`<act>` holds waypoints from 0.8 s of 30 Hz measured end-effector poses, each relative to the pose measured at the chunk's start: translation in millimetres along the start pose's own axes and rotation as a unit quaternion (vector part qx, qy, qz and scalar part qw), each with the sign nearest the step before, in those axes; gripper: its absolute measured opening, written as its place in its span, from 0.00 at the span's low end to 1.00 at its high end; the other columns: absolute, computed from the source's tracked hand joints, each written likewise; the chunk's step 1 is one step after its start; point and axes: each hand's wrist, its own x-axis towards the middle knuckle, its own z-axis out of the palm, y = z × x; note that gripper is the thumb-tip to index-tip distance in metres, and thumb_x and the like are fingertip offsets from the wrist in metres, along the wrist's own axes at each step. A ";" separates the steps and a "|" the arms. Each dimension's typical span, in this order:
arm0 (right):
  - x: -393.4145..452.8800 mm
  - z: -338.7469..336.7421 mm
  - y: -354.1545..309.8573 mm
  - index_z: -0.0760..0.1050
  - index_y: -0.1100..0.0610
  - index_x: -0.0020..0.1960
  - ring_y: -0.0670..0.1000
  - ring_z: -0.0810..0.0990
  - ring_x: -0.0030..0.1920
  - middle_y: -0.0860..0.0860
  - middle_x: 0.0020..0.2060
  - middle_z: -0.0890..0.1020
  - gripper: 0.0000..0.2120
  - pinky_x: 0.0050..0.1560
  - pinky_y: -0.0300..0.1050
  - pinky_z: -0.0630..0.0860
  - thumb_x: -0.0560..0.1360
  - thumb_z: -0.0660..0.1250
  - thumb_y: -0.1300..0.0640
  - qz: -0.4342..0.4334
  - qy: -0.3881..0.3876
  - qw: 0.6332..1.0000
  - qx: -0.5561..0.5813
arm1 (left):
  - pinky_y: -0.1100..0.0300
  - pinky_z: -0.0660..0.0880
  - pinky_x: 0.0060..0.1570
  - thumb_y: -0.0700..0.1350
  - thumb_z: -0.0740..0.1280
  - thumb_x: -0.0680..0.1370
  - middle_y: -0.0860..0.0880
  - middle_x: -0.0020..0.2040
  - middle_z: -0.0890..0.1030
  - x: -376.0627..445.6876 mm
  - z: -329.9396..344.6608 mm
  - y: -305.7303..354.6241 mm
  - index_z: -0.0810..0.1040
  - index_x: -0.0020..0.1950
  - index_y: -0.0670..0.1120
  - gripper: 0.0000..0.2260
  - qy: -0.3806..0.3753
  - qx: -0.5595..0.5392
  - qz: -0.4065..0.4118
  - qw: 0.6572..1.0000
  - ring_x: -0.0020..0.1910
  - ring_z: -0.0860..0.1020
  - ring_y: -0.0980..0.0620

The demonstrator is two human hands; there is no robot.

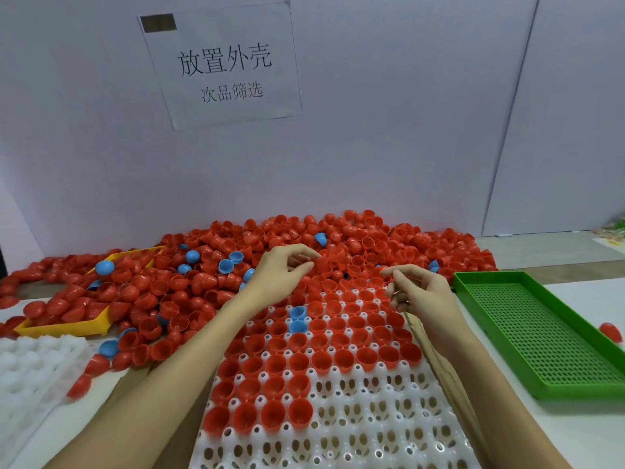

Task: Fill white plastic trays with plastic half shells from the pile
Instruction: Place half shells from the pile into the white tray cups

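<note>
We are a good way through the white plastic tray lying in front of us on the table. Its far rows and middle rows hold red half shells seated open side up, with two blue half shells among them; the near rows, mostly toward the right, stand empty, as do a few scattered cups higher up. By our reckoning somewhat more than half of this tray is filled.

The pile of shells lies along the far edge of the table against the wall, spilling onto the tray's far end and over a yellow tray at the left. Our left hand reaches into the pile's near edge, fingers curled and pinching at a red shell, though we cannot quite tell whether it is already lifted. Our right hand hovers over the tray's far right corner with fingers loosely curled; whether they hold anything we cannot tell.

A further white tray waits at the left, unfilled as far as we see. A green perforated tray sits at the right, with a stray red shell beside it.
</note>
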 end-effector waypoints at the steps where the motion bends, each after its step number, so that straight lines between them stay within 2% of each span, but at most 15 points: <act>1: -1.1 1.6 -1.9 0.86 0.55 0.52 0.50 0.80 0.35 0.53 0.37 0.84 0.11 0.37 0.37 0.79 0.85 0.64 0.61 -0.003 -0.010 1.000 0.000 | 0.63 0.78 0.59 0.42 0.70 0.82 0.57 0.54 0.84 -10.8 -1.3 5.1 0.85 0.59 0.53 0.09 -0.001 -0.031 -0.001 1.000 0.55 0.81 0.60; 3: -5.1 6.5 -8.4 0.87 0.50 0.53 0.51 0.82 0.38 0.52 0.40 0.86 0.10 0.41 0.38 0.81 0.84 0.66 0.58 -0.005 -0.046 0.999 0.001 | 0.64 0.78 0.58 0.43 0.70 0.82 0.60 0.53 0.85 -34.0 -3.0 14.5 0.85 0.58 0.55 0.09 -0.005 -0.086 0.003 0.996 0.55 0.82 0.61; 5: -10.8 13.4 -16.7 0.85 0.47 0.58 0.53 0.86 0.47 0.52 0.48 0.88 0.08 0.47 0.41 0.83 0.82 0.69 0.51 -0.001 -0.115 0.993 0.010 | 0.66 0.78 0.57 0.43 0.69 0.82 0.62 0.53 0.84 -55.0 -3.3 22.0 0.84 0.57 0.57 0.10 -0.009 -0.125 0.011 0.992 0.55 0.82 0.62; 7: -15.8 20.6 -22.4 0.81 0.45 0.65 0.54 0.87 0.56 0.53 0.58 0.86 0.14 0.53 0.44 0.84 0.80 0.71 0.45 0.002 -0.199 0.980 0.019 | 0.68 0.77 0.57 0.42 0.69 0.82 0.62 0.53 0.84 -70.3 -1.5 27.4 0.84 0.56 0.58 0.10 -0.016 -0.142 0.016 0.990 0.55 0.82 0.62; 10: -22.2 30.0 -25.2 0.79 0.46 0.69 0.56 0.86 0.59 0.53 0.60 0.86 0.17 0.55 0.45 0.84 0.81 0.73 0.48 -0.029 -0.267 0.963 -0.010 | 0.64 0.79 0.57 0.42 0.69 0.82 0.61 0.52 0.85 -84.2 2.4 30.1 0.84 0.56 0.56 0.10 -0.019 -0.149 0.024 0.988 0.55 0.83 0.59; 15: -21.9 25.3 -25.1 0.85 0.51 0.57 0.55 0.88 0.51 0.54 0.51 0.88 0.07 0.51 0.42 0.84 0.81 0.72 0.52 -0.058 -0.213 0.974 -0.048 | 0.64 0.78 0.57 0.43 0.70 0.82 0.56 0.52 0.86 -94.6 -0.3 25.2 0.85 0.56 0.54 0.08 -0.029 -0.190 -0.004 0.981 0.55 0.83 0.57; 17: -20.5 21.5 -26.1 0.85 0.52 0.59 0.59 0.88 0.53 0.55 0.53 0.87 0.09 0.51 0.46 0.85 0.81 0.72 0.51 -0.036 -0.213 0.976 -0.025 | 0.64 0.78 0.57 0.43 0.70 0.82 0.55 0.52 0.86 -96.0 -3.3 23.1 0.85 0.56 0.53 0.07 -0.024 -0.203 -0.015 0.979 0.55 0.83 0.56; 20: -23.0 26.6 -24.7 0.81 0.48 0.66 0.59 0.87 0.56 0.54 0.59 0.86 0.16 0.55 0.49 0.85 0.80 0.74 0.49 -0.004 -0.288 0.957 -0.036 | 0.67 0.78 0.53 0.42 0.71 0.81 0.55 0.51 0.87 -97.8 -3.5 24.9 0.85 0.56 0.51 0.07 -0.023 -0.208 -0.014 0.978 0.52 0.84 0.57; 24: -27.5 34.4 -25.3 0.79 0.43 0.67 0.55 0.87 0.54 0.51 0.56 0.86 0.20 0.55 0.45 0.84 0.77 0.77 0.44 -0.030 -0.282 0.954 -0.098 | 0.66 0.79 0.51 0.42 0.71 0.81 0.55 0.49 0.87 -99.4 -1.6 28.3 0.85 0.54 0.51 0.06 -0.014 -0.203 -0.004 0.979 0.49 0.85 0.57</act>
